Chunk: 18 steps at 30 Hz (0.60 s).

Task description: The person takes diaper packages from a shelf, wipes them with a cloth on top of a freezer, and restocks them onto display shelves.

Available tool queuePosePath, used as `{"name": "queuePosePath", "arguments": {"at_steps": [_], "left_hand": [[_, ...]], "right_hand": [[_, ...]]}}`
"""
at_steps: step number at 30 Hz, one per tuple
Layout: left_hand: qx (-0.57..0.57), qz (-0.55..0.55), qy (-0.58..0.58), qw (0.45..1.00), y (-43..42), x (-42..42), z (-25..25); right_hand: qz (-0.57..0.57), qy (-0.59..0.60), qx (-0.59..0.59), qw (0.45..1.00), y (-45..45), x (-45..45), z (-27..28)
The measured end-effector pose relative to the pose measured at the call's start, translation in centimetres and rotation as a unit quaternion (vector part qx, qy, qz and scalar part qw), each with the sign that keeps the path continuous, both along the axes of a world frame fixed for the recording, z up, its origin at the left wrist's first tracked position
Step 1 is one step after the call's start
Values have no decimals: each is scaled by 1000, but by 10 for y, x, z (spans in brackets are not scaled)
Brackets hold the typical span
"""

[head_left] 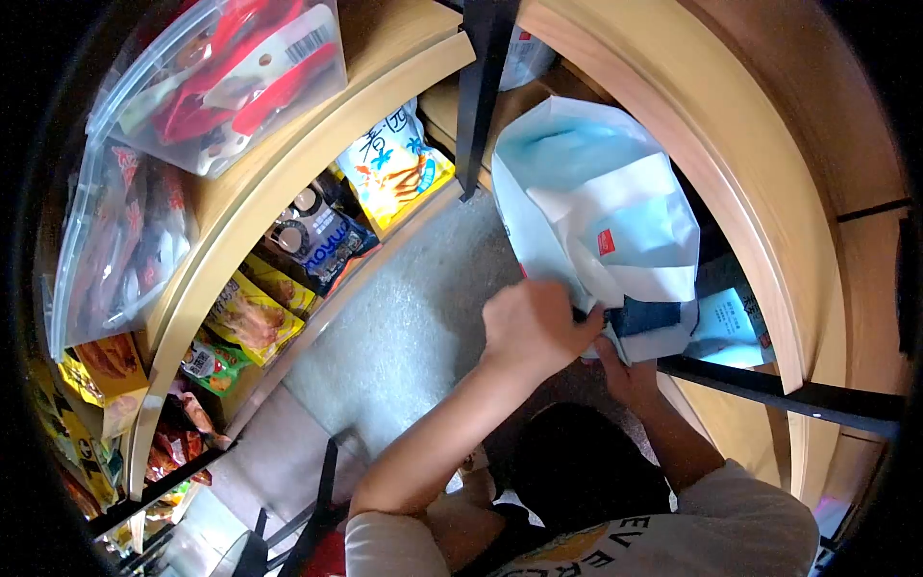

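Your left hand has its fingers curled on the near edge of the white bag, and the bag lies just beyond them. The fingers of your right hand come to the same edge, close together, but I cannot tell how firmly they press. I judge that this much is done: the bag is in your grasp and its mouth is spread. How much is left, I cannot judge, because the bottom of the bag is hidden. Snack packets lie apart, left of your fingers; a light-blue packet lies near, to their right.
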State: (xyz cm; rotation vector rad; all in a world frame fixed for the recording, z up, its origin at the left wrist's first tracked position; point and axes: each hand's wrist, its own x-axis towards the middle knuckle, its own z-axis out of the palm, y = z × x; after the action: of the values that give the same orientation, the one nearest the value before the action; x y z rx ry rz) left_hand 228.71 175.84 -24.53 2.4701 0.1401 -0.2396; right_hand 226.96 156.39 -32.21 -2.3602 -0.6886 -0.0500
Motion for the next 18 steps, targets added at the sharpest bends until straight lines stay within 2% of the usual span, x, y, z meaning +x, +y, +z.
{"name": "queuePosePath", "arguments": {"at_steps": [1,2,3,4,5,6,7,8,9,10,11,12,13,14,15,16,17,18], "left_hand": [[7,1,5,1000,4,-3,0],[6,1,4,1000,6,-4,-5],[-55,3,11,998,9,-4,-16],[-116,5,16,993,11,-5,-28],[-115,8,13,993,15,-6,-35],[-138,21,-109,984,18,-8,-41],[-158,35,-229,960,20,-11,-46],[-157,38,-231,959,22,-16,-48],[-265,44,-189,945,25,-21,-47],[-369,48,-146,917,27,-26,-47],[-477,93,-24,874,28,-35,-44],[-497,104,-14,861,31,-44,-45],[-560,157,22,813,35,-53,-38],[-619,206,61,756,41,-62,-27],[-641,219,55,734,49,-70,-20],[-661,233,50,711,58,-77,-12],[-634,264,47,725,61,-84,-3],[-625,233,32,744,67,-96,-4]], "right_hand": [[-1,-2,0,1000,-2,-1,4],[-47,93,50,993,-5,-6,11],[-89,187,99,973,-8,-9,16],[-85,185,98,974,-22,-7,13],[-30,268,152,951,-48,1,7],[25,348,204,915,-73,9,1],[-71,346,221,909,-93,19,-8],[-168,340,236,895,-113,29,-22],[-214,171,114,955,-130,40,-47],[-249,-9,-10,968,-149,56,-83],[-251,176,313,899,-173,88,-132],[-214,339,591,700,-181,122,-161],[-148,256,455,840,-152,154,-159],[-80,158,297,938,-104,183,-155],[-140,149,368,907,-35,182,-94],[-103,90,349,927,-10,226,-107],[-193,39,174,965,45,227,-39],[-182,-23,130,974,77,249,-27]]}}
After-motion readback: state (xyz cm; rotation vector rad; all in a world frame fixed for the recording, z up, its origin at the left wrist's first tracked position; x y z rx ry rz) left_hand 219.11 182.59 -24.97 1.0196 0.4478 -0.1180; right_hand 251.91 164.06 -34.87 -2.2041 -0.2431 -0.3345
